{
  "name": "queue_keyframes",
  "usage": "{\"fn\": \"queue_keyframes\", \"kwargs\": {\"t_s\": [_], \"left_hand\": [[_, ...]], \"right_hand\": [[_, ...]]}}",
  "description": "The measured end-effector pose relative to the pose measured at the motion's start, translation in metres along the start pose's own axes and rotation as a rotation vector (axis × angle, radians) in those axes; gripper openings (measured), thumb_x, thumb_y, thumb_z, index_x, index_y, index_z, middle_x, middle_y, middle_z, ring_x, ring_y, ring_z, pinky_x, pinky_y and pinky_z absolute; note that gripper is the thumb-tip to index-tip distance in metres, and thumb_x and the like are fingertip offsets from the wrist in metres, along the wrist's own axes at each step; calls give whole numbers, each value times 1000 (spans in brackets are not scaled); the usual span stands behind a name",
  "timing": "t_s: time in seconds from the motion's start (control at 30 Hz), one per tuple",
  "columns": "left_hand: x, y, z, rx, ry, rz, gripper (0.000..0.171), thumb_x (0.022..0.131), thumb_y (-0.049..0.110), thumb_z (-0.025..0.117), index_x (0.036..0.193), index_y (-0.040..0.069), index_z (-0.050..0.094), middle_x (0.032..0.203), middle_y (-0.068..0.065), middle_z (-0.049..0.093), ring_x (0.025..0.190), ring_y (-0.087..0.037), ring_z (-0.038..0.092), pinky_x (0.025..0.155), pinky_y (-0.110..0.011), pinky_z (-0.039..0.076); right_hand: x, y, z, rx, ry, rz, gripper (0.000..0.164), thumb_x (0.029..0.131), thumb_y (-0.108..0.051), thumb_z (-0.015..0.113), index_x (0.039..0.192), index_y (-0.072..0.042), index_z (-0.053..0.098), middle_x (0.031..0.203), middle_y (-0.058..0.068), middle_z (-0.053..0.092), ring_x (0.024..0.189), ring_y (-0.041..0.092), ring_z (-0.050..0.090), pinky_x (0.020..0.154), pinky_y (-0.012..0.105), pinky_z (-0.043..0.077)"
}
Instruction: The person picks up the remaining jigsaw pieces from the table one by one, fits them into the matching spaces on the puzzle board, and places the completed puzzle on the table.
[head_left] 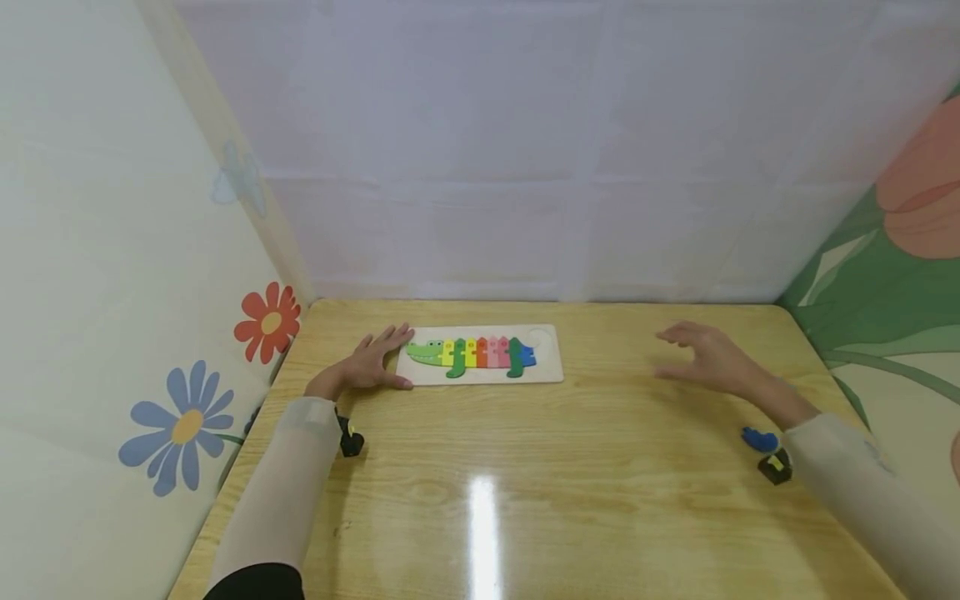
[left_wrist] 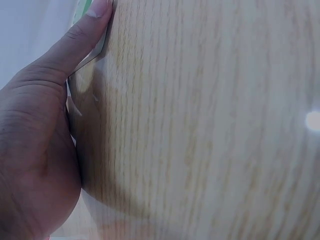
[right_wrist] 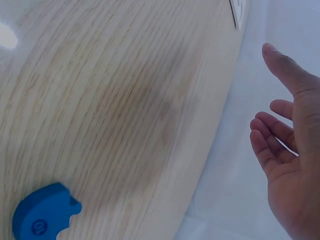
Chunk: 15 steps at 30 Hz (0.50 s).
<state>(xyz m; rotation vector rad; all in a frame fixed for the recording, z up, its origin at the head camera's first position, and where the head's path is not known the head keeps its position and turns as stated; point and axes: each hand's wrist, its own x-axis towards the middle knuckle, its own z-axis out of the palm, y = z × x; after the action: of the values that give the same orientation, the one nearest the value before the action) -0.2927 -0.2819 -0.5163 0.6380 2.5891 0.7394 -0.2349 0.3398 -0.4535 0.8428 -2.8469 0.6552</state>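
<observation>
A crocodile puzzle board (head_left: 551, 367) lies near the back of the table, bearing colourful pieces (head_left: 482, 352) from a green head to a blue piece (head_left: 528, 357). A pale round tail outline shows at its right end. My left hand (head_left: 369, 362) rests at the board's left end, fingers spread, thumb (left_wrist: 75, 45) straight along the near corner. To the right, my right hand (head_left: 708, 358) is raised over the table with nothing in it, thumb apart from loosely bent fingers. A loose blue curved piece (right_wrist: 47, 212) marked 10 lies on the table near my right wrist.
The wooden table (head_left: 600, 467) meets a white cloth wall (head_left: 450, 208) at the back. Flower-printed panels stand at left and right. Small black wrist cameras sit on my left sleeve (head_left: 311, 425) and right sleeve (head_left: 832, 458).
</observation>
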Motion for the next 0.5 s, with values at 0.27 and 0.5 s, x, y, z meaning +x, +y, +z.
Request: {"fn": "queue_keyframes", "kwargs": {"t_s": [0.27, 0.5], "left_hand": [[-1, 2, -1, 0, 1, 1, 114, 90, 46, 84, 170, 6, 14, 178, -18, 3, 163, -44, -5, 126, -67, -9], [0, 1, 0, 9, 0, -7, 113, 90, 46, 84, 170, 7, 14, 178, -17, 2, 163, -43, -5, 126, -67, -9]], "right_hand": [[-13, 10, -4, -17, 10, 25, 65, 82, -26, 93, 131, 8, 69, 124, 27, 70, 103, 44, 70, 84, 59, 60], [-26, 14, -11, -31, -7, 57, 65, 85, -29, 90, 133, 9, 68, 126, 29, 69, 105, 44, 69, 84, 60, 59]]}}
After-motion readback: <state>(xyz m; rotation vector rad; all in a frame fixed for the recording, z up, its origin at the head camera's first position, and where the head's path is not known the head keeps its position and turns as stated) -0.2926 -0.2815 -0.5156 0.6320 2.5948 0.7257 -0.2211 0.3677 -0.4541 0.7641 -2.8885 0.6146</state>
